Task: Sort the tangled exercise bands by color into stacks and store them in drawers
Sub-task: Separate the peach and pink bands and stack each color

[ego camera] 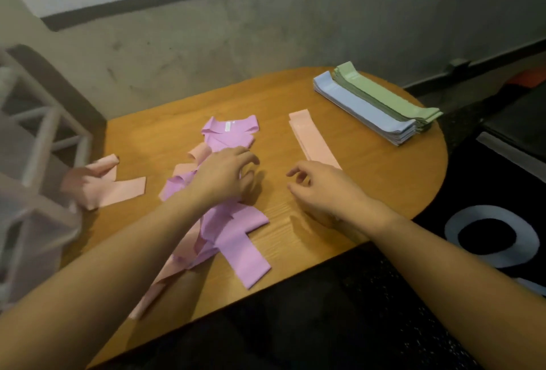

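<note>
Two hands work over the wooden tabletop (pixel 369 192), both forearms reaching in from six o'clock. Sorting looks about half done, and the step in hand is pulling the last knot apart. The left hand (pixel 224 174) sits on the tangled bands (pixel 233 222) at the centre, fingers curled down into the purple and pink strips as if pinching one; exactly which strip it holds is hidden under the palm. The right hand (pixel 322 189), just toward three o'clock of it, hovers loose above bare wood, fingers relaxed and apart, holding nothing. At nine o'clock lie loose pink bands (pixel 118 189). Toward one o'clock a flat pink stack (pixel 313 139) is begun. Farther off at two o'clock rest the finished blue stack (pixel 360 109) and green stack (pixel 390 95), touching side by side. Next, I judge, one pink strip must be freed gently and laid on its pile.
</note>
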